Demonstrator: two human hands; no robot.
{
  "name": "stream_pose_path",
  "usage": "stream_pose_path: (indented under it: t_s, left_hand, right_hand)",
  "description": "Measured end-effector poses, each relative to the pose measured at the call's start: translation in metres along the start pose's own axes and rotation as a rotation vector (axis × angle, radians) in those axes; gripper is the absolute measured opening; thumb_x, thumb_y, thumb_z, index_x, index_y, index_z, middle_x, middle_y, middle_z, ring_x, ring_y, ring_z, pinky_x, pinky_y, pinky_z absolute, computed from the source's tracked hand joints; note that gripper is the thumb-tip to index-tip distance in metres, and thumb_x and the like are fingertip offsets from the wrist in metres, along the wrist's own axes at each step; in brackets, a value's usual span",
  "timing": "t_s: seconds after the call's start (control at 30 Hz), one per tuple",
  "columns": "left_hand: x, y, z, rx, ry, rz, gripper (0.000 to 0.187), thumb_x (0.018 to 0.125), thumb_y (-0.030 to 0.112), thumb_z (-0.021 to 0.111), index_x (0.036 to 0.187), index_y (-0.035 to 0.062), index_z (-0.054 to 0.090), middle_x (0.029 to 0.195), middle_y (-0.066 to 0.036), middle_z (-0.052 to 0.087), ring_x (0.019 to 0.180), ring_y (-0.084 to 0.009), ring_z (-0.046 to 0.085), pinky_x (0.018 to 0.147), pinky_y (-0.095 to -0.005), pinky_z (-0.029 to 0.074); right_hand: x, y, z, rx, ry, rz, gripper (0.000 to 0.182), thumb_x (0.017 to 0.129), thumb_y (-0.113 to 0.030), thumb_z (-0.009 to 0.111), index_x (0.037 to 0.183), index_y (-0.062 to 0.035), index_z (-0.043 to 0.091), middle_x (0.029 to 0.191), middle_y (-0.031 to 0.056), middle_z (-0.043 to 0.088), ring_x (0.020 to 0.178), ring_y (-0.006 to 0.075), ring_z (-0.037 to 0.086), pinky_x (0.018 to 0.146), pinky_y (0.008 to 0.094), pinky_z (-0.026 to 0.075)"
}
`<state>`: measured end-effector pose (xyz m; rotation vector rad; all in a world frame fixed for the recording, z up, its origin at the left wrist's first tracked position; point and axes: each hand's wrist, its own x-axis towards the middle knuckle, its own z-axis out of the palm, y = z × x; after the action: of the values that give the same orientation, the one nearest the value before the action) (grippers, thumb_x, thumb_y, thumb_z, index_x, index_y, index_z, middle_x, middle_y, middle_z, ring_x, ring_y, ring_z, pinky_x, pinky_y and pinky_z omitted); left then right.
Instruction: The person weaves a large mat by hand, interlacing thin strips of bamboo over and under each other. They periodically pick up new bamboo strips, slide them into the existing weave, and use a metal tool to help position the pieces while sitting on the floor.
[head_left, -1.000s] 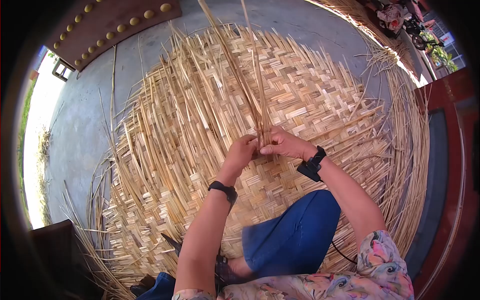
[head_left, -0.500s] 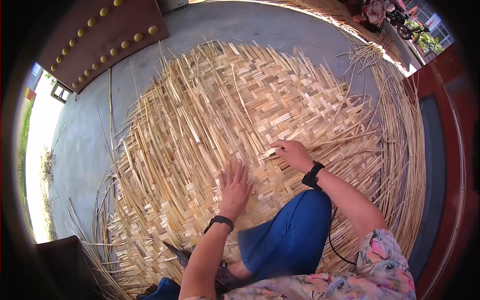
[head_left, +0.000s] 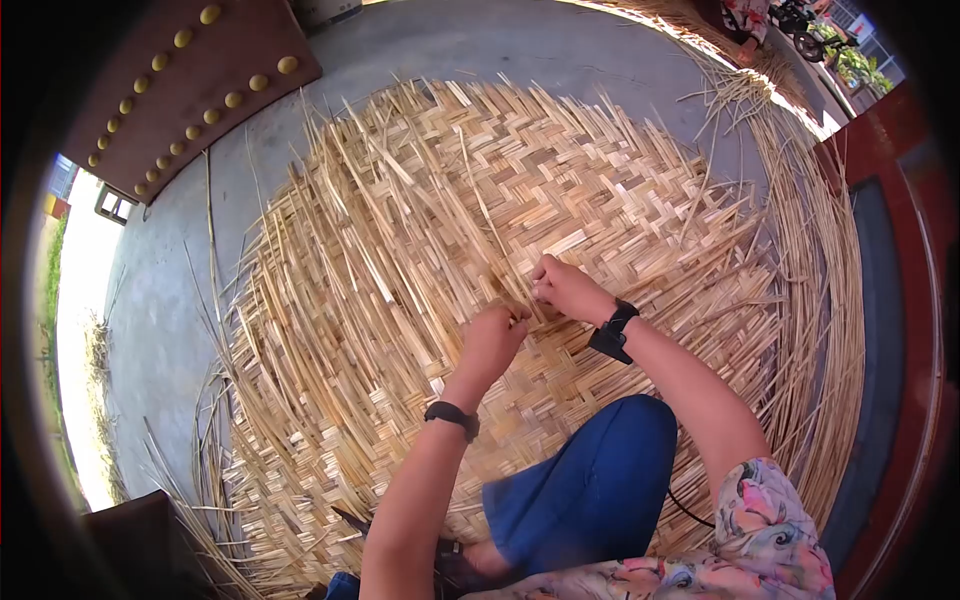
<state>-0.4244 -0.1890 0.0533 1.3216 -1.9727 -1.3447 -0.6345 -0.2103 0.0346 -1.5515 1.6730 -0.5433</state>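
A large mat of woven flat straw strips (head_left: 590, 200) covers the floor before me, with long loose strips lying over its left half. Near its middle, my left hand (head_left: 495, 338) is closed, thumb and fingers pinched at a strip. Just right of it and slightly farther off, my right hand (head_left: 570, 290) is also closed, its fingertips bent down around a strip at the weave. The fingers hide most of what they grip. The two hands are close together but apart.
A brown door panel with yellow studs (head_left: 190, 90) stands at the upper left. Loose straw stalks (head_left: 810, 330) lie in a heap along the right side, beside a red frame (head_left: 900, 260). My bent knee in blue (head_left: 600, 470) rests over the mat's near part. Someone's patterned clothing shows at the upper right.
My left hand has moved up and right from lying spread on the mat and has closed. My right hand has moved slightly left and up; the pale strip end it held is no longer visible.
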Motion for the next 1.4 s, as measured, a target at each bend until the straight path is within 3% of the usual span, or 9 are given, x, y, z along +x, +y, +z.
stream_pose_path:
  t_s: [0.17, 0.27, 0.47, 0.63, 0.8, 0.9, 1.07, 1.27, 1.4]
  left_hand:
    - [0.017, -0.008, 0.025, 0.269, -0.009, 0.19, 0.035, 0.073, 0.004, 0.08, 0.106, 0.0009, 0.072, 0.096, -0.017, 0.066, 0.087, -0.0356, 0.065, 0.08, -0.0434, 0.053]
    - [0.009, 0.006, 0.0, 0.079, -0.141, 0.091, 0.025, 0.074, 0.006, 0.081, 0.097, 0.001, 0.074, 0.088, -0.015, 0.065, 0.08, -0.0311, 0.064, 0.075, -0.0394, 0.052]
    - [-0.006, 0.017, 0.008, -0.226, 0.2, -0.137, 0.013, 0.08, 0.009, 0.077, 0.09, 0.0001, 0.074, 0.07, -0.011, 0.067, 0.063, -0.021, 0.064, 0.059, -0.0328, 0.05]
    - [0.0, 0.009, 0.018, -0.187, 0.186, -0.182, 0.025, 0.083, 0.008, 0.073, 0.104, -0.0048, 0.071, 0.08, -0.018, 0.072, 0.07, -0.0263, 0.07, 0.067, -0.034, 0.055]
    - [-0.008, -0.023, 0.03, -0.702, 0.132, -0.11, 0.054, 0.092, -0.002, 0.061, 0.145, -0.0015, 0.051, 0.115, -0.016, 0.07, 0.102, -0.0195, 0.068, 0.089, -0.0309, 0.055]
    - [-0.042, -0.025, -0.004, -0.664, 0.232, -0.208, 0.044, 0.098, 0.0, 0.059, 0.141, -0.0026, 0.052, 0.128, -0.016, 0.064, 0.11, -0.021, 0.064, 0.09, -0.0316, 0.057]
    - [-0.134, -0.048, -0.064, -0.581, 0.404, -0.286, 0.027, 0.098, 0.001, 0.055, 0.123, 0.0001, 0.064, 0.11, -0.008, 0.07, 0.101, -0.0139, 0.065, 0.082, -0.0276, 0.054]
    - [-0.205, -0.048, -0.086, -0.55, 0.523, -0.278, 0.022, 0.1, 0.003, 0.056, 0.118, 0.0011, 0.067, 0.104, -0.005, 0.071, 0.096, -0.0128, 0.067, 0.08, -0.0269, 0.053]
    - [-0.228, -0.056, -0.106, -0.694, 0.471, -0.296, 0.02, 0.1, 0.003, 0.055, 0.114, 0.0017, 0.07, 0.106, -0.005, 0.072, 0.095, -0.0148, 0.07, 0.079, -0.0271, 0.055]
  right_hand:
    - [0.016, 0.009, 0.011, 0.097, -0.138, 0.064, 0.027, 0.084, -0.02, 0.074, 0.097, 0.0007, 0.063, 0.087, 0.0154, 0.071, 0.084, 0.0294, 0.07, 0.075, 0.0383, 0.053]
    - [0.008, -0.004, -0.001, 0.149, -0.144, 0.108, 0.028, 0.085, -0.022, 0.076, 0.098, 0.0001, 0.065, 0.084, 0.0145, 0.071, 0.079, 0.0261, 0.071, 0.072, 0.0368, 0.054]
    - [0.013, 0.015, 0.006, 0.187, -0.148, 0.05, 0.022, 0.087, -0.018, 0.077, 0.095, -0.0017, 0.064, 0.083, 0.0045, 0.066, 0.076, 0.0138, 0.062, 0.07, 0.0291, 0.051]
    - [-0.044, -0.03, -0.017, 0.352, -0.134, -0.072, 0.011, 0.089, -0.008, 0.072, 0.096, -0.003, 0.066, 0.086, -0.0022, 0.063, 0.08, 0.0068, 0.057, 0.073, 0.0244, 0.049]
    - [-0.06, -0.033, -0.014, -0.309, 0.015, -0.47, 0.02, 0.092, -0.012, 0.067, 0.111, -0.0108, 0.071, 0.116, 0.0028, 0.069, 0.107, 0.028, 0.06, 0.09, 0.0346, 0.049]
    - [-0.053, -0.023, -0.026, -0.72, -0.031, -0.374, 0.022, 0.093, -0.015, 0.066, 0.114, -0.0135, 0.071, 0.119, 0.0025, 0.067, 0.113, 0.0273, 0.054, 0.094, 0.033, 0.045]
    - [-0.06, -0.032, -0.022, -0.712, 0.155, -0.299, 0.01, 0.092, -0.024, 0.065, 0.092, -0.0136, 0.064, 0.103, 0.0051, 0.066, 0.103, 0.0268, 0.059, 0.09, 0.0461, 0.045]
    - [-0.052, 0.007, -0.028, -0.683, -0.08, -0.209, 0.019, 0.095, -0.035, 0.062, 0.096, -0.0196, 0.073, 0.097, 0.0049, 0.067, 0.104, 0.0288, 0.062, 0.091, 0.0487, 0.045]
    - [-0.037, 0.003, -0.029, -0.732, -0.2, -0.176, 0.021, 0.093, -0.034, 0.066, 0.097, -0.0142, 0.073, 0.094, 0.0073, 0.072, 0.094, 0.0288, 0.067, 0.084, 0.0401, 0.049]
